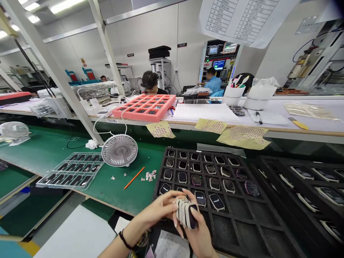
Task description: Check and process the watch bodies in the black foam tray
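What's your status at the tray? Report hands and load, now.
Left hand and right hand both on a stack of white-edged device units. Black foam tray just beyond, rounded dark units in its slots.

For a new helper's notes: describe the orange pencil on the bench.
Start at the green workbench with the round grey fan. Right of the fan, before the black foam tray, lies a slanted orange pencil, small pale scraps beside it.

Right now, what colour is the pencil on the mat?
The pencil is orange, clearest in the head view.
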Motion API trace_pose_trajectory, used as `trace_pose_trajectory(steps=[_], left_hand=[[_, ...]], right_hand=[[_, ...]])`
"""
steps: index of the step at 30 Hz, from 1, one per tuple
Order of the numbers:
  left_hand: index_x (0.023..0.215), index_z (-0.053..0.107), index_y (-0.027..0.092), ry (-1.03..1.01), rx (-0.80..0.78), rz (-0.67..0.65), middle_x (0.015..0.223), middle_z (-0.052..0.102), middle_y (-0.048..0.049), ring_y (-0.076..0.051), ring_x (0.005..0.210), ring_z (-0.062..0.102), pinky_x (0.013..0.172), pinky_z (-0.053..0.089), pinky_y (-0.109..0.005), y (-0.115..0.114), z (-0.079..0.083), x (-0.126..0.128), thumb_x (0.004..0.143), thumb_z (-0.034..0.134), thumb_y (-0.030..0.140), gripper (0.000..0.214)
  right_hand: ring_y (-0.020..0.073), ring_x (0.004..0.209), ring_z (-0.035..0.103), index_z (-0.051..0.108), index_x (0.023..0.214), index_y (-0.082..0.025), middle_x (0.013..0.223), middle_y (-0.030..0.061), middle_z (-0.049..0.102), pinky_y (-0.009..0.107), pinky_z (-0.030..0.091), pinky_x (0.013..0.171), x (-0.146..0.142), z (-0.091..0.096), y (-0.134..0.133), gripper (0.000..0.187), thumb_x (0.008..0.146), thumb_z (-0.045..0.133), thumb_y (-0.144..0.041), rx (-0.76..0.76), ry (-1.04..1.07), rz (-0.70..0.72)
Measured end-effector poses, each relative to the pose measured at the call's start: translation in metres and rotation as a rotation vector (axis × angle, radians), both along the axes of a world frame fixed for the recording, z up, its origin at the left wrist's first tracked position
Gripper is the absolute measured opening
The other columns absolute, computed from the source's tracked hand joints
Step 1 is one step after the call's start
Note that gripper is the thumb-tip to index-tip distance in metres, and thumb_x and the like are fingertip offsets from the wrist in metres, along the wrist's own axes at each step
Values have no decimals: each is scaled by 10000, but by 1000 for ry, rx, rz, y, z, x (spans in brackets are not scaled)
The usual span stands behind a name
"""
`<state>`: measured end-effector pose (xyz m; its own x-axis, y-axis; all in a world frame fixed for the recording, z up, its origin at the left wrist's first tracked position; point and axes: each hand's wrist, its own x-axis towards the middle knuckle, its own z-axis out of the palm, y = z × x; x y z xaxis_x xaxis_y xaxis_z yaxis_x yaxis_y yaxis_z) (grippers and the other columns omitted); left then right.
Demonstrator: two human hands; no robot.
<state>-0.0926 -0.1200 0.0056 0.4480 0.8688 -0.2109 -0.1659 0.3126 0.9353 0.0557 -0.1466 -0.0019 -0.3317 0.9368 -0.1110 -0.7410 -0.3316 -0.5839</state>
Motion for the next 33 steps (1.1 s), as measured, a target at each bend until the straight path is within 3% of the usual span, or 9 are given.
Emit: trace_pose_trajectory(steps=[2, 4, 9, 12, 15, 22, 25, 28, 33], left_hand=[[1041, 600, 172, 333, 197, 156, 987, 662, -96, -189, 743, 636, 561, 499, -254, 24, 2, -26, 766, 621, 486, 417], [869, 622, 169, 832, 396, 462, 891, 673, -77, -197, 789, 627, 622, 488, -259, 49, 1, -53, 836, 499, 464, 321], [653, 590, 168, 1114, 397, 636, 795, 635, -96, -277, 866, 598, 742, 448, -331, 85, -19, -86, 738, 626, 334, 189], [567, 568, 175, 1185, 384, 660, 800, 624, -108, -312, 928, 581, 738, 437, -331, 92, -29, -84, 679, 681, 298, 201], [528, 576, 170, 1193, 370, 640, 721, 627, -82, -272, 827, 610, 683, 433, -297, 95, -28, -83, 661, 684, 264, 196], [774, 654, 172, 1043, 480, 629, 702, 669, -31, -176, 655, 610, 601, 439, -248, 71, 9, -53, 807, 535, 382, 243], [765, 647, 167, 953, 558, 681, 709, 683, -39, -171, 643, 612, 613, 454, -251, 61, 17, -37, 805, 537, 383, 246], [740, 643, 167, 994, 524, 722, 706, 691, -45, -176, 642, 623, 620, 462, -257, 61, 11, -41, 790, 544, 345, 209], [673, 661, 168, 1043, 433, 728, 650, 694, -54, -201, 607, 641, 579, 472, -271, 66, -11, -71, 742, 580, 270, 147]], right_hand=[[166, 588, 563, 439, 1239, -300, 891, 34, 638, 244, 384, 429, -1, 7, 6, 494, 786, 604, -407, 0, -31, -39], [169, 579, 561, 453, 1215, -290, 923, 43, 631, 247, 372, 414, 2, 11, 11, 444, 806, 580, -405, -6, -50, -71], [172, 589, 566, 471, 1193, -289, 915, 40, 623, 279, 401, 460, 9, 7, 16, 390, 832, 552, -413, -48, -54, -104], [174, 588, 562, 475, 1194, -282, 922, 45, 624, 291, 402, 471, 10, 5, 15, 384, 837, 548, -406, -40, -67, -102], [170, 585, 558, 480, 1189, -276, 916, 47, 624, 291, 399, 477, 10, 6, 15, 373, 847, 528, -417, -32, -72, -100], [165, 613, 563, 476, 1195, -295, 948, 43, 608, 286, 394, 482, 4, 11, 19, 345, 868, 494, -405, 29, -62, -173], [167, 624, 568, 486, 1183, -288, 954, 45, 600, 285, 391, 483, 0, 15, 23, 330, 869, 482, -390, 73, -69, -194], [170, 628, 572, 488, 1178, -289, 953, 43, 599, 289, 395, 490, -1, 17, 25, 323, 870, 476, -386, 80, -71, -191], [171, 623, 569, 494, 1171, -286, 947, 44, 600, 293, 396, 492, -1, 15, 27, 321, 870, 475, -395, 66, -73, -193]])
